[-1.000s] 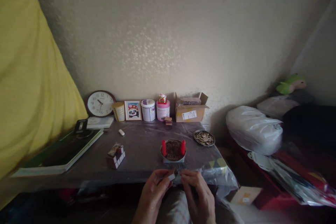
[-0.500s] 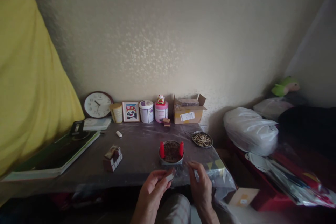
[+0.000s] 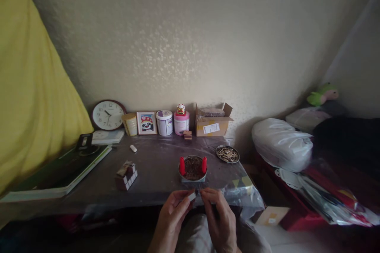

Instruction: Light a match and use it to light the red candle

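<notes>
In front of the table's near edge, my left hand (image 3: 173,215) is closed around a small matchbox (image 3: 192,196), its pale side turned up. My right hand (image 3: 219,213) is pinched close to the box's right end, on a thin matchstick that barely shows between the fingertips. Just beyond both hands stands a round bowl (image 3: 192,170) of dark grainy fill, with a red candle (image 3: 182,166) at its left side and another red candle (image 3: 204,165) at its right. A metal dish (image 3: 228,160) of loose matchsticks lies farther right.
Several stacked matchboxes (image 3: 127,176) stand at the left on the plastic-covered table (image 3: 157,166). Along the wall are a clock (image 3: 109,115), a framed panda picture (image 3: 146,123), tins and an open carton (image 3: 212,124). A large green book (image 3: 59,172) lies far left.
My right hand has moved left and up to the matchbox, closing the gap between my hands. The left hand stays nearly in place, holding the box. The view has shifted slightly.
</notes>
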`<state>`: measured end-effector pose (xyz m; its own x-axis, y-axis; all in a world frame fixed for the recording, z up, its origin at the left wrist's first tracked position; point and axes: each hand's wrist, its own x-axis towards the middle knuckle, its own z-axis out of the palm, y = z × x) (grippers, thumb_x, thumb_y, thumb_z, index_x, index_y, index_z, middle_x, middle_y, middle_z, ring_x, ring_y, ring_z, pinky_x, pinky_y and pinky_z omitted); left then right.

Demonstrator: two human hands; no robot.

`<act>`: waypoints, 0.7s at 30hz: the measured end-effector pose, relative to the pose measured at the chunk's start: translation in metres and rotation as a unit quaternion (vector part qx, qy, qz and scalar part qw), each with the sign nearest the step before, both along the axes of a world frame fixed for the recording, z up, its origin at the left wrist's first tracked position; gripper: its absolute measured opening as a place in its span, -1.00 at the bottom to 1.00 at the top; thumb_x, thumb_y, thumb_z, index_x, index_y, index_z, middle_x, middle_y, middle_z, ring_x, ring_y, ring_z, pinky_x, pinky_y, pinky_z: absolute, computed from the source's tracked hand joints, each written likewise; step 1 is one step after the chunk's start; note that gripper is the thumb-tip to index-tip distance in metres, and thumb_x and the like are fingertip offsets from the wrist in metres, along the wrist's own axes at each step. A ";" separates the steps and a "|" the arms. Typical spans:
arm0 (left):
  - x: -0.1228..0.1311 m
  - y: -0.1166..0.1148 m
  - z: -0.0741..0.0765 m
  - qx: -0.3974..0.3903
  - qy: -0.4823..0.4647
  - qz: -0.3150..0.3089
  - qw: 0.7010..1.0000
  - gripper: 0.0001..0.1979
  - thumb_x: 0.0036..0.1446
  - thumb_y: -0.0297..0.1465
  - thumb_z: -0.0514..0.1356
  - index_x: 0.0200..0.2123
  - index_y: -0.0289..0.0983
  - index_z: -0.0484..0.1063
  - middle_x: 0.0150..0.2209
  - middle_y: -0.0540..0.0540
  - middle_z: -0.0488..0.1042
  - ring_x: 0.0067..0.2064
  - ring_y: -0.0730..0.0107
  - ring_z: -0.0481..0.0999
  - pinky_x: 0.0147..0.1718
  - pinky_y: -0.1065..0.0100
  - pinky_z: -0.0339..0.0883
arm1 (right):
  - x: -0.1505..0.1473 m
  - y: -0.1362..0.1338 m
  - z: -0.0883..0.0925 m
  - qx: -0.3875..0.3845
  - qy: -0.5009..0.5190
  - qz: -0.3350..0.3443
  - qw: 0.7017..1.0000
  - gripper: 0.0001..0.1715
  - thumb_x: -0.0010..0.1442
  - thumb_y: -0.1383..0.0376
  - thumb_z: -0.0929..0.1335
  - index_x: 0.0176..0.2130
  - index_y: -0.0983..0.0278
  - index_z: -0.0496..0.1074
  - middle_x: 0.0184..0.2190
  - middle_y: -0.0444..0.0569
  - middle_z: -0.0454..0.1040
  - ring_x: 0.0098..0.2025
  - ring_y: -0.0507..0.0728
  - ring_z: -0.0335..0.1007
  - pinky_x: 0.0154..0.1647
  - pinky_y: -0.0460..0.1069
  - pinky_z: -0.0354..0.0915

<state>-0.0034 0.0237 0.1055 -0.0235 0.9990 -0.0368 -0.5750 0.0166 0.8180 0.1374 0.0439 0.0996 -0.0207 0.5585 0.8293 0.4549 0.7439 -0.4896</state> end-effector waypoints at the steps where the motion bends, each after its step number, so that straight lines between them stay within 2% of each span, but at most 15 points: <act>1: 0.000 0.001 -0.001 -0.002 0.000 0.002 1.000 -0.78 0.02 -0.29 0.30 -0.27 -0.27 0.54 -0.21 -0.15 0.60 -0.07 0.21 0.49 -0.02 0.23 0.30 | 0.000 -0.002 0.002 0.010 -0.011 0.002 1.000 -0.83 0.23 0.44 0.29 -0.22 0.23 0.44 -0.31 -0.04 0.55 -0.27 0.06 0.52 -0.22 -0.11 0.43; 6: -0.001 0.007 -0.005 -0.023 0.005 0.031 0.999 -0.80 -0.04 -0.30 0.34 -0.34 -0.29 0.55 -0.32 -0.11 0.59 -0.22 0.30 0.51 -0.11 0.27 0.33 | 0.005 -0.012 0.017 0.075 -0.012 -0.036 0.996 -0.74 0.18 0.53 0.30 -0.17 0.25 0.41 -0.28 0.00 0.53 -0.25 0.06 0.50 -0.21 -0.09 0.40; 9: 0.001 0.007 -0.002 -0.026 -0.002 0.032 0.999 -0.81 -0.07 -0.30 0.37 -0.37 -0.27 0.56 -0.34 -0.08 0.60 -0.23 0.32 0.50 -0.12 0.30 0.32 | 0.005 -0.004 0.008 0.109 -0.055 -0.018 0.992 -0.72 0.20 0.52 0.28 -0.13 0.24 0.40 -0.28 0.01 0.54 -0.23 0.09 0.50 -0.20 -0.05 0.41; 11: 0.002 0.005 0.001 -0.017 0.002 0.026 1.000 -0.77 -0.07 -0.26 0.36 -0.34 -0.26 0.56 -0.29 -0.10 0.61 -0.18 0.28 0.50 -0.09 0.27 0.31 | 0.007 0.012 -0.008 0.059 -0.101 -0.033 0.993 -0.76 0.26 0.46 0.23 -0.21 0.24 0.44 -0.36 -0.02 0.55 -0.32 0.08 0.51 -0.25 -0.04 0.43; 15: -0.002 0.002 -0.001 -0.033 0.025 0.026 0.999 -0.69 -0.09 -0.18 0.36 -0.33 -0.28 0.55 -0.24 -0.18 0.62 -0.16 0.21 0.51 -0.06 0.20 0.29 | 0.022 0.041 -0.035 -0.040 0.002 -0.143 0.989 -0.80 0.28 0.28 0.26 -0.28 0.26 0.46 -0.39 -0.04 0.55 -0.34 0.09 0.50 -0.29 -0.06 0.42; 18: -0.007 0.003 -0.009 -0.042 0.012 0.012 0.999 -0.71 -0.06 -0.20 0.35 -0.31 -0.27 0.55 -0.17 -0.19 0.62 -0.07 0.19 0.51 0.01 0.19 0.25 | 0.032 0.044 -0.038 -0.088 0.063 -0.149 0.983 -0.77 0.24 0.19 0.30 -0.30 0.25 0.49 -0.37 -0.04 0.56 -0.32 0.10 0.50 -0.27 -0.06 0.41; 21: -0.009 0.004 -0.014 -0.049 -0.003 0.017 0.999 -0.72 -0.08 -0.21 0.37 -0.32 -0.25 0.54 -0.20 -0.14 0.63 -0.08 0.22 0.52 0.00 0.24 0.27 | 0.034 0.038 -0.030 -0.117 0.108 -0.132 0.978 -0.78 0.21 0.18 0.32 -0.32 0.24 0.49 -0.36 -0.04 0.55 -0.30 0.11 0.47 -0.25 -0.05 0.39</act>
